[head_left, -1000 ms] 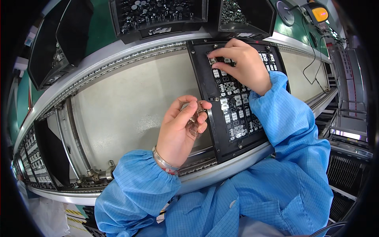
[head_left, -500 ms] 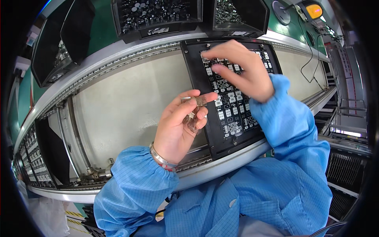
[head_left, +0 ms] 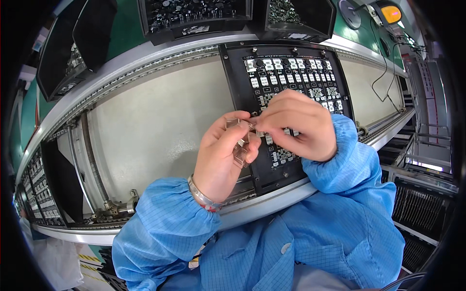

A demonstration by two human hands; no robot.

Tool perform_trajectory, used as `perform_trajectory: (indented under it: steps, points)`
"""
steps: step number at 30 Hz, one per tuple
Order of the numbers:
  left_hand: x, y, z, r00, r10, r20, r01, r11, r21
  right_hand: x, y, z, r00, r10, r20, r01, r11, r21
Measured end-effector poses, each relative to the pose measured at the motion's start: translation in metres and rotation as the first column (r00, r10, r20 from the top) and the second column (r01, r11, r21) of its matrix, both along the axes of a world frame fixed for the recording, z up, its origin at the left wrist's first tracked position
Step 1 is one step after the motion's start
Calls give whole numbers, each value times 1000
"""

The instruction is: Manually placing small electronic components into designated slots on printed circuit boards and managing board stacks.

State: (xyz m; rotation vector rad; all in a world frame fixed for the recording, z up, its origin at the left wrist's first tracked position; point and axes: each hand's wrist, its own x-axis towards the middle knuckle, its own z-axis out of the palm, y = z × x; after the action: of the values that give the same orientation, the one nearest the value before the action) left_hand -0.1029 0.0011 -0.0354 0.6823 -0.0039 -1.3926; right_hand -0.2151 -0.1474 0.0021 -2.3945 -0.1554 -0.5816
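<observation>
Head view: both hands meet over the left edge of a black tray [head_left: 233,82] that carries rows of circuit boards [head_left: 279,77].
Just changed: the right hand [head_left: 301,126] has come down from the tray's upper left corner to the left hand [head_left: 219,150], uncovering the upper rows of boards.
Meaning for the work: both hands are now busy at the handful of parts, and the right fingertips are away from those upper rows.
Left fingers: curled closed, thumb pressed over a bunch of small metal parts [head_left: 240,156].
Right fingers: bent, tips close together at the bunch's upper end; I cannot tell the exact gap, or whether they grip a part.
Metal parts: in the left hand, beside the tray; their number is unclear.
Bins: two black bins [head_left: 165,35] [head_left: 297,36] of small pieces stand beyond the tray on the green counter [head_left: 127,24].
</observation>
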Motion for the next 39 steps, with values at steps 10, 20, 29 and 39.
perform_trajectory:
  steps: [10,20,29,39]
  points:
    - [-1,-5,-17,962,257,89,-272,928,254,-13,-26,17,947,-232,-222,284,928,241]
    - [0,-16,-28,985,89,-145,-70,989,130,-20,-28,4,844,-237,-481,428,838,338]
    - [-1,-8,3,942,-333,-30,333,943,-34,-15,-21,-7,925,-179,-336,268,933,241]
    - [5,-8,-9,931,-253,-261,219,964,-154,-17,-26,-11,988,-34,-151,27,998,-51]
